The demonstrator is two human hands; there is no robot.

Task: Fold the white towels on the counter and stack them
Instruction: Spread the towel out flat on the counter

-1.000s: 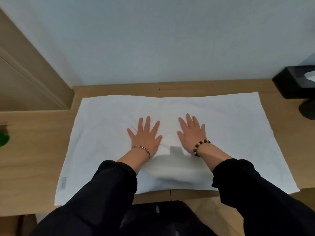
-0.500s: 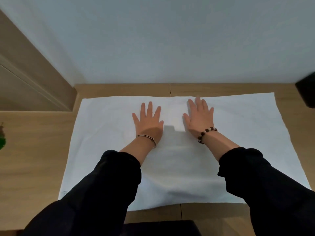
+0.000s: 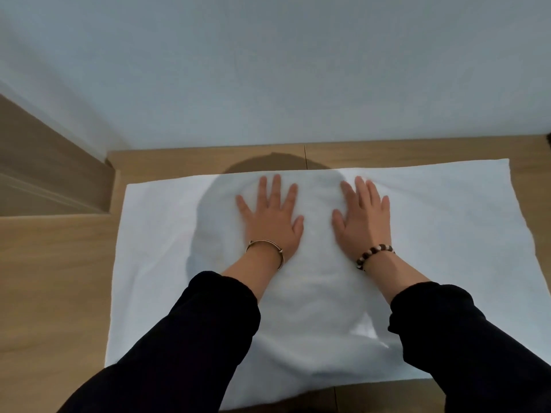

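The white rectangular cloth towel (image 3: 432, 234) lies flat on the light wooden counter (image 3: 53, 278); we press our left hand (image 3: 269, 217) and right hand (image 3: 362, 216) on it, fingers straight and splayed, probably smoothing it for a fold. Just beyond both hands the pale wall (image 3: 268, 70) limits reach; a wooden side panel (image 3: 44, 174) stands well left of the left hand.

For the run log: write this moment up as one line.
stage: before first fold; left hand: flat on towel; right hand: flat on towel; towel: spread open on counter; folds: none yet

Pale wall (image 3: 268, 70), wooden counter (image 3: 53, 278).
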